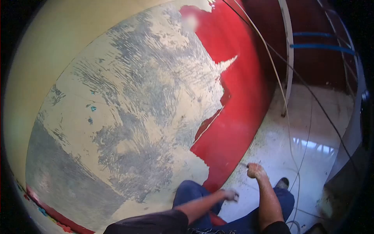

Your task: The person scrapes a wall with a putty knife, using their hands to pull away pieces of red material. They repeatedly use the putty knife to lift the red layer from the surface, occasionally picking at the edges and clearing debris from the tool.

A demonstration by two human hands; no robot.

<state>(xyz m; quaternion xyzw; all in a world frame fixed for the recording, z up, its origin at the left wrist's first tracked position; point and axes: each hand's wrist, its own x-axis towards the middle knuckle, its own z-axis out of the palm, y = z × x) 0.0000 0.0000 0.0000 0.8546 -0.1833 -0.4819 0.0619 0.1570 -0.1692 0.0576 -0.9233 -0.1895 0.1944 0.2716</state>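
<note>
both hands low beside a sanded red panel

the right hand [256,170] was clenched on a thin tool [244,165], forearm stretched forward, its tip just beside the panel's [233,89] lower red edge. the left hand [231,194] curled loosely near the knee [191,191]; whether its fingers gripped anything could not be told. the panel bore scuffed cream filler [128,117], and cables [300,156] trailed over the pale, dusty floor [272,152].

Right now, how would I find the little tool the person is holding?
Start at the big curved red panel, mostly covered in rough cream and grey filler. Follow its lower edge down to the dusty pale floor, where the right hand is a fist. The thin pale tool pokes out toward the panel; the left hand, lower down, shows no such tip.
</note>
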